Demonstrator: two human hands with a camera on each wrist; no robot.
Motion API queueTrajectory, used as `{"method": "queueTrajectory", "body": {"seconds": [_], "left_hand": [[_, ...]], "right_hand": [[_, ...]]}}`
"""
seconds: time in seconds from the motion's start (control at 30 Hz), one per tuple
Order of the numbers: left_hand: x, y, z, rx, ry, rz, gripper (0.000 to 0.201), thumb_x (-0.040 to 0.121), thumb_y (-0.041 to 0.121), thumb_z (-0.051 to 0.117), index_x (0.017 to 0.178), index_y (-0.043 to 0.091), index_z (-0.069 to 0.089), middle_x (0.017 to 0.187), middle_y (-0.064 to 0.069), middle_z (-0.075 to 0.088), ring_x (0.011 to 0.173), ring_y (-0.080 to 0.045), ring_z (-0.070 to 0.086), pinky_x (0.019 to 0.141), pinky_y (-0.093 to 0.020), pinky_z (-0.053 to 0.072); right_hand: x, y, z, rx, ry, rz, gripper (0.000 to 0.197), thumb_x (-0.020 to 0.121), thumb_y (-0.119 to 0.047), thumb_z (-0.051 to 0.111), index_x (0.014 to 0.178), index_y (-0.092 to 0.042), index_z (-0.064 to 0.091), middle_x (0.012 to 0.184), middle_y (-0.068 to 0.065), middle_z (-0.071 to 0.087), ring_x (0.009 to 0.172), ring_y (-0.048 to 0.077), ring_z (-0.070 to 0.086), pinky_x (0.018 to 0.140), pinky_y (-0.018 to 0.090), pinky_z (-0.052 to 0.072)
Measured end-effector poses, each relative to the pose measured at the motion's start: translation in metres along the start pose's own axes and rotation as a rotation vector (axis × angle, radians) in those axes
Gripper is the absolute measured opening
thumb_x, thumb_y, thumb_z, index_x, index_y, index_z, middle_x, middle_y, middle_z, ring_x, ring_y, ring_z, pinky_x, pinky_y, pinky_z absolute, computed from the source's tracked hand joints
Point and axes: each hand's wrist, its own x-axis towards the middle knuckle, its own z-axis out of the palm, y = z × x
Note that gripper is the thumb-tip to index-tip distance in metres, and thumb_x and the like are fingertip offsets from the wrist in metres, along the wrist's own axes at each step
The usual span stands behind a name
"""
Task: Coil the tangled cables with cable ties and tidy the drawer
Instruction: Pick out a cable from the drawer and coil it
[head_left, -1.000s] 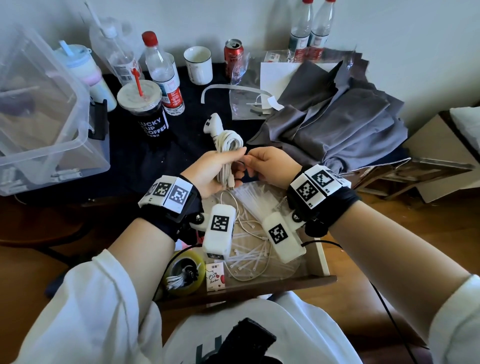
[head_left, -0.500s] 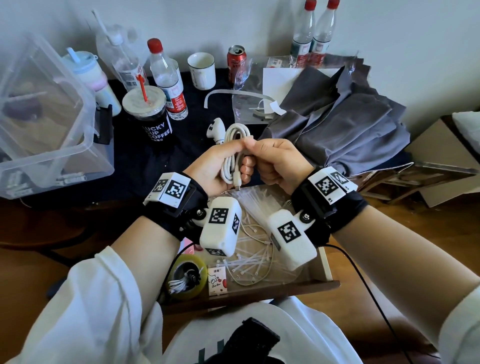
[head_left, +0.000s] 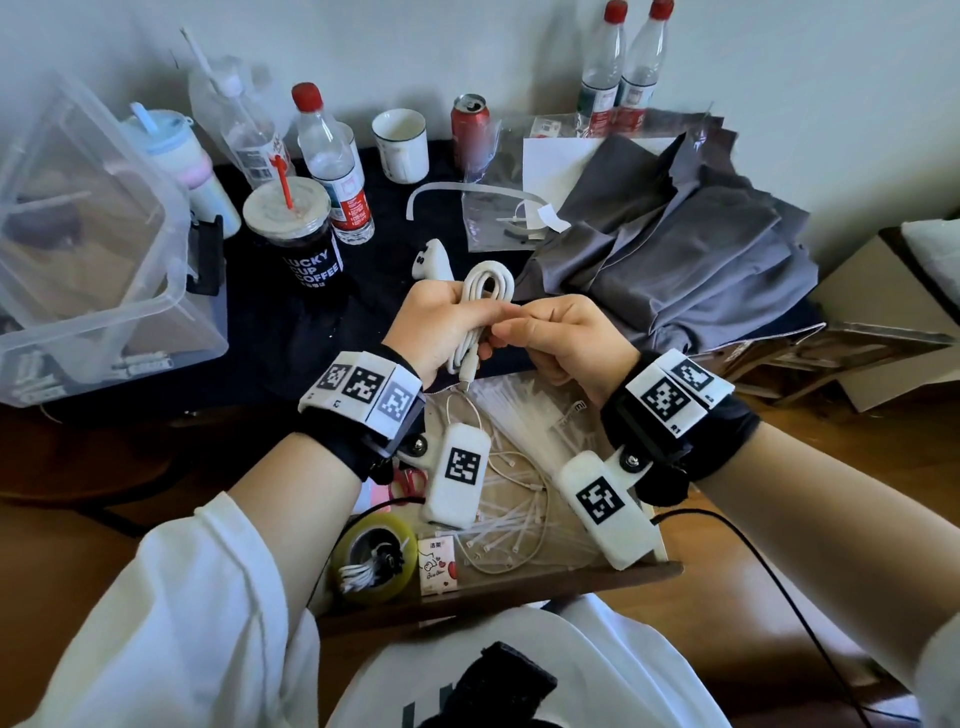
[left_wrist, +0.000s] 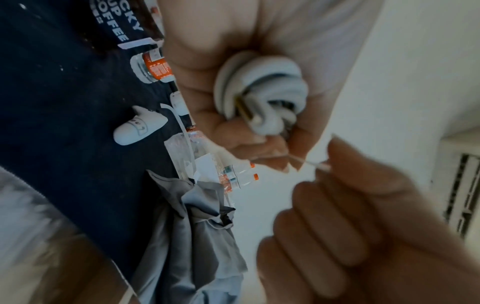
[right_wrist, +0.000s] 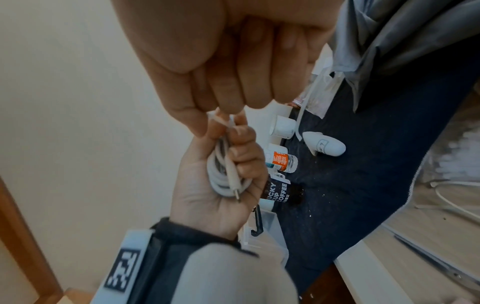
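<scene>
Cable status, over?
Left hand grips coiled cable. Right hand pinches tie at the coil. Tie not cinched. Nothing in the way.

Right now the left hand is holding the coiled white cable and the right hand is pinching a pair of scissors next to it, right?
Almost. The left hand does hold the coiled white cable, but the right hand pinches a thin white cable tie, not scissors. The left wrist view shows the tie between its fingertips.
</scene>
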Motion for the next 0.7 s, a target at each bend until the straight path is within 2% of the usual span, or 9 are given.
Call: {"method": "queueTrajectory", "body": {"seconds": [0.07, 0.1, 0.13, 0.2, 0.3, 0.37, 0.47, 0.57, 0.7], "left_hand": [[0.000, 0.002, 0.001, 0.000, 0.003, 0.020, 0.025, 0.080, 0.005, 0.068, 0.055, 0.009, 0.066, 0.048, -0.006, 0.053, 0.046, -0.018, 0.050, 0.044, -0.024, 0.042], [0.000, 0.003, 0.002, 0.003, 0.004, 0.026, 0.022, 0.080, 0.005, 0.068, 0.059, 0.006, 0.065, 0.049, -0.008, 0.053, 0.047, -0.018, 0.050, 0.045, -0.024, 0.042], [0.000, 0.002, 0.002, 0.004, 0.005, 0.026, 0.021, 0.080, 0.005, 0.068, 0.059, 0.006, 0.064, 0.050, -0.008, 0.053, 0.047, -0.018, 0.050, 0.045, -0.024, 0.043], [0.001, -0.001, 0.002, -0.005, 0.019, 0.007, 0.025, 0.082, 0.008, 0.067, 0.057, 0.010, 0.065, 0.049, -0.006, 0.056, 0.046, -0.017, 0.052, 0.045, -0.023, 0.043], [0.002, -0.006, 0.000, -0.056, 0.013, -0.077, 0.019, 0.084, 0.012, 0.066, 0.066, 0.007, 0.064, 0.050, -0.003, 0.059, 0.044, -0.013, 0.051, 0.041, -0.020, 0.041], [0.001, -0.011, -0.004, -0.105, -0.020, -0.146, 0.016, 0.087, 0.017, 0.065, 0.076, 0.006, 0.063, 0.055, -0.003, 0.061, 0.048, -0.013, 0.050, 0.041, -0.019, 0.041], [-0.002, -0.017, -0.013, -0.241, -0.118, -0.197, 0.024, 0.094, 0.028, 0.051, 0.096, 0.006, 0.063, 0.071, -0.005, 0.065, 0.058, -0.012, 0.056, 0.054, -0.020, 0.047], [-0.008, -0.017, -0.021, -0.431, -0.191, -0.215, 0.030, 0.094, 0.022, 0.041, 0.111, 0.003, 0.058, 0.087, -0.012, 0.070, 0.067, -0.014, 0.063, 0.066, -0.025, 0.052], [-0.015, -0.020, -0.024, -0.427, -0.236, -0.179, 0.032, 0.082, 0.026, 0.049, 0.105, 0.006, 0.059, 0.088, -0.008, 0.073, 0.068, -0.011, 0.063, 0.063, -0.022, 0.052]], "right_hand": [[-0.004, -0.006, 0.002, 0.010, -0.012, -0.023, 0.025, 0.091, 0.007, 0.046, 0.075, -0.001, 0.063, 0.028, -0.009, 0.038, 0.025, 0.003, 0.029, 0.033, 0.008, 0.022], [-0.004, -0.009, 0.001, 0.015, -0.021, -0.026, 0.019, 0.091, 0.009, 0.044, 0.087, 0.004, 0.062, 0.028, -0.009, 0.040, 0.025, 0.003, 0.034, 0.033, 0.009, 0.026], [-0.004, -0.009, 0.000, 0.011, -0.026, -0.029, 0.018, 0.091, 0.008, 0.044, 0.092, 0.006, 0.062, 0.029, -0.009, 0.041, 0.026, 0.002, 0.034, 0.033, 0.009, 0.026], [0.001, -0.004, -0.002, -0.034, -0.021, -0.043, 0.023, 0.091, 0.000, 0.049, 0.074, -0.001, 0.065, 0.034, -0.008, 0.045, 0.029, 0.003, 0.026, 0.034, 0.011, 0.019], [0.008, 0.006, -0.005, -0.083, -0.008, -0.010, 0.049, 0.092, -0.007, 0.052, 0.048, -0.025, 0.061, 0.035, -0.009, 0.041, 0.034, 0.003, 0.023, 0.036, 0.014, 0.018], [0.010, 0.008, -0.006, -0.104, -0.004, 0.032, 0.054, 0.092, -0.012, 0.055, 0.039, -0.024, 0.055, 0.039, -0.009, 0.033, 0.035, 0.004, 0.023, 0.037, 0.014, 0.020], [0.014, 0.012, -0.011, -0.160, 0.084, 0.054, 0.035, 0.087, -0.019, 0.063, 0.053, -0.019, 0.054, 0.043, -0.007, 0.036, 0.035, 0.002, 0.027, 0.037, 0.011, 0.023], [0.015, 0.016, -0.020, -0.195, 0.151, 0.023, 0.018, 0.082, -0.012, 0.068, 0.075, -0.015, 0.052, 0.038, -0.010, 0.043, 0.033, 0.002, 0.033, 0.037, 0.011, 0.027], [0.012, 0.010, -0.026, -0.052, 0.050, 0.031, 0.011, 0.084, -0.005, 0.064, 0.080, -0.015, 0.062, 0.052, -0.004, 0.058, 0.040, 0.008, 0.046, 0.040, 0.017, 0.036]]}}
